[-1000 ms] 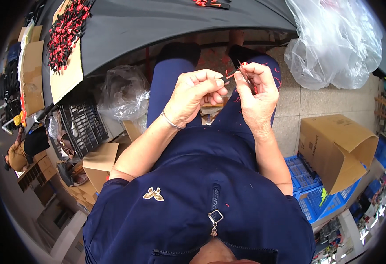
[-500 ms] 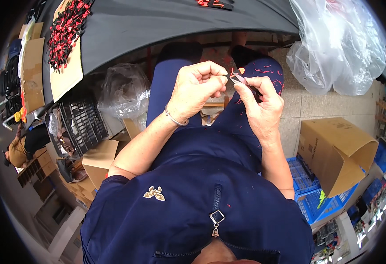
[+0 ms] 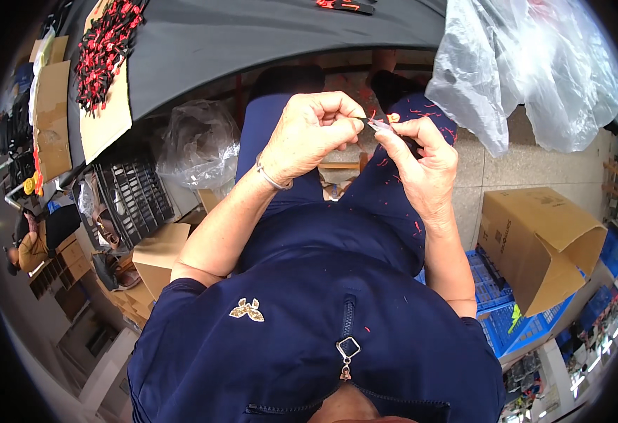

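Note:
Thumb and fingertips of my left hand are pinched together on a small black-and-red piece, mostly hidden by the fingers. Close beside it, my right hand is closed round thread snips; their pale metal blades point at the piece, and the grip is mostly covered by my palm. A small orange bit shows just above the right fingers. Short red scraps lie scattered on my right trouser leg below the hands.
A dark-covered table spans the far side, with a heap of black-and-red pieces on cardboard at left. Clear plastic bags hang at far right. An open carton sits on blue crates. Another person is far left.
The plastic bag at far right has swung left and spread lower. Both hands stay close together with only slight shifts, and the snips' blades have turned a little.

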Motion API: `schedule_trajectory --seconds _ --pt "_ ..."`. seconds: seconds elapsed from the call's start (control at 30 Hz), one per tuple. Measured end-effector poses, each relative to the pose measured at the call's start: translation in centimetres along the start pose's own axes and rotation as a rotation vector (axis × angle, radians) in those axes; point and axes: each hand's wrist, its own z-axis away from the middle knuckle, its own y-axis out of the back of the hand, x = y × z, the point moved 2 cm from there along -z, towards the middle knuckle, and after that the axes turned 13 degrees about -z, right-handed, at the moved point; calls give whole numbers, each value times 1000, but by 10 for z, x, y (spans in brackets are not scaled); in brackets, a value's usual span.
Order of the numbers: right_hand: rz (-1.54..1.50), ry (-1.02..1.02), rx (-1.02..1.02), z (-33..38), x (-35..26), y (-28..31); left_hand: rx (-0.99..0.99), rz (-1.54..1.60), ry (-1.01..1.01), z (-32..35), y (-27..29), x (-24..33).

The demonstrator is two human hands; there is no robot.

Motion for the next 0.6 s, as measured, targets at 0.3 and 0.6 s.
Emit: schedule_trajectory --seconds 0.3,0.6 --pt "50 24 -5 -1 3 -3 -22 22 -42 -1 8 -2" --pt "270 225 -26 -8 -3 -9 -33 33 19 -3 13 -5"
